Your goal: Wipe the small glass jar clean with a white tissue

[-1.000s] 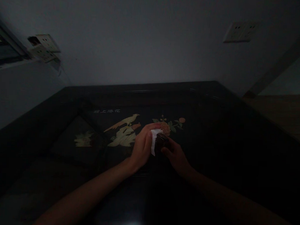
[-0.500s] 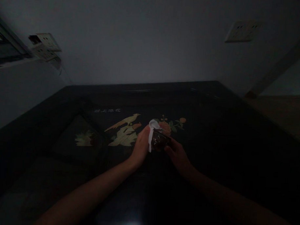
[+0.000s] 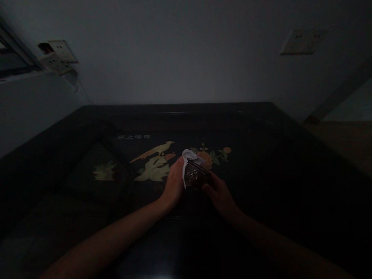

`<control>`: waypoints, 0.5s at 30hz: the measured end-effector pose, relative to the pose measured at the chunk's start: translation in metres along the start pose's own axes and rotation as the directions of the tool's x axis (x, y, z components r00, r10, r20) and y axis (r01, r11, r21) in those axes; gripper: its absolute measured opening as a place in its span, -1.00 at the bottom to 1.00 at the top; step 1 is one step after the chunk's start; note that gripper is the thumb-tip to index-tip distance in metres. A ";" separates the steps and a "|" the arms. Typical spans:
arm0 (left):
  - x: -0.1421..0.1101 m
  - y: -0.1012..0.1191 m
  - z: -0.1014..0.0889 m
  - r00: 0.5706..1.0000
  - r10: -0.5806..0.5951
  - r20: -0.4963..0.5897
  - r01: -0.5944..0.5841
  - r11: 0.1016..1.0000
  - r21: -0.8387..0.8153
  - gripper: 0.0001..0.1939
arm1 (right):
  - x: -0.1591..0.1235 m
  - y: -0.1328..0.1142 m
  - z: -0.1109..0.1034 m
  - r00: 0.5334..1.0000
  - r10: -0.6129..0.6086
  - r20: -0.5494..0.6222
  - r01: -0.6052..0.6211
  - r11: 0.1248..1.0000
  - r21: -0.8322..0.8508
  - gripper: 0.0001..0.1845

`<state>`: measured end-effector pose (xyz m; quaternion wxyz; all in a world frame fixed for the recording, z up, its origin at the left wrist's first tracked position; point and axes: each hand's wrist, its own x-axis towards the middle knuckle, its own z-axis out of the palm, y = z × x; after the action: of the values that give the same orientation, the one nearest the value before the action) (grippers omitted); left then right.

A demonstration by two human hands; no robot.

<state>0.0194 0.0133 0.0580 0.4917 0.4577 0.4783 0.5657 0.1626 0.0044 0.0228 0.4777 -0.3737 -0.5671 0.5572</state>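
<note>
Between my hands is a small dark brown, glossy object (image 3: pixel 195 175) with shiny highlights; the dim light hides its exact kind. My right hand (image 3: pixel 218 192) grips its right side, thumb toward me. A crumpled white cloth or tissue (image 3: pixel 190 155) lies over the object's left side and top edge. My left hand (image 3: pixel 174 179) is closed around that white piece and presses it against the object. The fingers of my left hand are mostly hidden behind the cloth.
Under my hands is a dark, glossy tabletop (image 3: pixel 264 158) decorated with a bird (image 3: pixel 159 148), flowers (image 3: pixel 206 159) and written characters. A pale wall (image 3: pixel 177 49) stands behind it, with a socket plate (image 3: pixel 302 42) at right and more sockets (image 3: pixel 62 51) at left.
The white cloth has shifted slightly left and folded differently at the top. The dark object has tilted a little in my hands. Both hands keep nearly the same place.
</note>
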 end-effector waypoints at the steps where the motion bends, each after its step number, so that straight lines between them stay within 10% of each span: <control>1: -0.002 0.001 -0.001 0.995 0.082 0.048 -0.085 0.995 0.058 -0.61 | 0.000 -0.001 0.000 1.000 0.006 -0.004 -0.006 1.000 0.004 -0.28; 6: -0.002 0.007 -0.006 0.797 0.502 0.336 -0.599 0.731 0.327 -0.62 | -0.002 -0.002 0.001 0.999 -0.010 -0.049 0.009 1.000 -0.024 -0.37; 10: 0.002 0.008 -0.010 0.638 0.556 0.532 -0.769 0.486 0.415 -0.65 | -0.002 -0.001 0.001 0.997 0.012 -0.076 -0.018 0.997 -0.074 -0.42; 12: 0.003 0.009 -0.010 0.650 0.545 0.529 -0.758 0.507 0.409 -0.65 | -0.002 0.000 0.002 0.997 0.017 -0.077 -0.021 0.998 -0.051 -0.43; 15: 0.001 0.008 -0.008 0.814 0.447 0.371 -0.567 0.751 0.338 -0.61 | -0.001 0.001 0.001 0.998 0.012 -0.060 -0.013 1.000 -0.007 -0.40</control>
<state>0.0109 0.0128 0.0648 0.2632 0.7403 0.3771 0.4904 0.1616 0.0033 0.0216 0.4897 -0.3957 -0.5521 0.5466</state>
